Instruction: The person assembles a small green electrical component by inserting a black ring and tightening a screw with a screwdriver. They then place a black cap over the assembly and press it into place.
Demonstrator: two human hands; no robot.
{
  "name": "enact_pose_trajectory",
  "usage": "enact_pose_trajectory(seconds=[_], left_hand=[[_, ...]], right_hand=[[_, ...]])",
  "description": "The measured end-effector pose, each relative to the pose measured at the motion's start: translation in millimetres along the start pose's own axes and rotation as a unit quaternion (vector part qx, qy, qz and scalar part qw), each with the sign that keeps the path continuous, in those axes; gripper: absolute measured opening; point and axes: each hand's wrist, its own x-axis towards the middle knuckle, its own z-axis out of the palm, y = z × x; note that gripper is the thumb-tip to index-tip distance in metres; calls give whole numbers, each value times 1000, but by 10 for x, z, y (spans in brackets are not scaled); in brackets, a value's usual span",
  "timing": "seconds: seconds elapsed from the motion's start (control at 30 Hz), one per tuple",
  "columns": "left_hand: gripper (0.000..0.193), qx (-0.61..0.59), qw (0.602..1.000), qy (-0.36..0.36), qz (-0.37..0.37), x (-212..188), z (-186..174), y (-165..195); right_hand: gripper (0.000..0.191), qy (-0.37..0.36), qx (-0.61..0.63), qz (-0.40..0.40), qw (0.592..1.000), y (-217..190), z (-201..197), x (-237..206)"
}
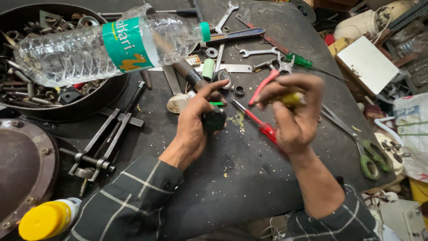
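The small black part (pixel 214 119) sits in the left hand (pixel 194 129), pinched between thumb and fingers just above the dark workbench (pixel 240 178), near its middle. The fingers are closed narrowly around it, so only its dark top and one side show; what kind of part it is cannot be told. The right hand (pixel 292 114) is curled tight around a yellow-handled tool (pixel 290 99), most likely a screwdriver, though its shaft and tip are hidden behind the fingers. The two hands are near each other but not touching.

To work the tool on the part well, the left hand looks best kept steady and low over the bench, with the part turned so its face is open to the tool, and the tip set squarely before any turning force goes in.

Just beside the part lie a red-handled screwdriver (pixel 258 125), pointing up and left, and red-handled pliers (pixel 267 80) beyond it. A white plug (pixel 177 102) lies close to the left thumb. Green-handled scissors (pixel 368 156) rest to the right, well apart. Spanners (pixel 256 52) and a green-handled screwdriver (pixel 299 60) lie farther back. A plastic water bottle (pixel 107 47) lies across a round black tray (pixel 89 105) of scrap parts on the left. The nearest clutter crowds the space under the hands, so a dropped screw could get lost among it.
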Motion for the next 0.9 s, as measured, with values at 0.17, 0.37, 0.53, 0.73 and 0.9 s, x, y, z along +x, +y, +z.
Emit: enact_pose_trajectory(seconds=[0.17, 0.37, 0.53, 0.73, 0.9], left_hand=[[84, 54, 994, -60, 73, -16, 26, -55], [87, 88, 989, -67, 96, 3, 3, -154], [79, -30, 998, -63, 9, 40, 9, -147], [80, -16, 996, -82, -9, 26, 53, -104], [84, 20, 993, -110, 24, 6, 60, -76]], right_hand=[[54, -209, -175, 192, 943, -1, -50, 159], [61, -233, -138, 129, 954, 79, 47, 160], [66, -173, -227, 54, 957, 50, 7, 166], [75, -155, -256, 63, 952, 33, -19, 184], [76, -168, -213, -5, 963, 73, -92, 185]])
